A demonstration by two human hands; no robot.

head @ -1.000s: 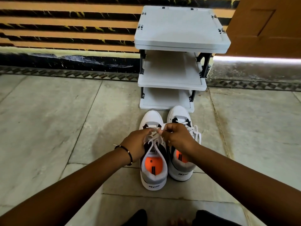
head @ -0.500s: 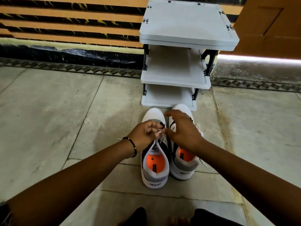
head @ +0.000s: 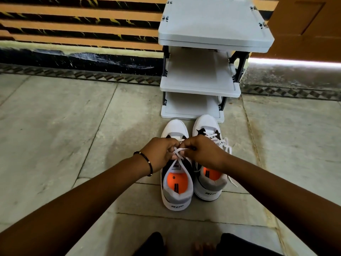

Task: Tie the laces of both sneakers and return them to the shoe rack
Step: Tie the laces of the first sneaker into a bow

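Note:
Two white and grey sneakers with orange insoles stand side by side on the floor, toes toward the rack. Over the left sneaker (head: 176, 193) my left hand (head: 159, 153) and my right hand (head: 204, 151) meet, each pinching its white laces (head: 180, 151), which cross in loops between my fingers. The right sneaker (head: 209, 189) lies partly under my right wrist, and its laces (head: 227, 146) hang loose over its right side. Just beyond the toes stands the grey three-tier shoe rack (head: 199, 87), its shelves bare.
Stone floor tiles (head: 55, 135) spread out to the left and right of the shoes. A striped orange and black wall (head: 73, 28) runs behind the rack, with a brown door (head: 310, 24) at the right. My knees (head: 153, 244) show at the bottom edge.
My right hand has drawn back from the right sneaker's toe to the left sneaker's laces. Both hands now hold crossed lace loops. The view has shifted slightly.

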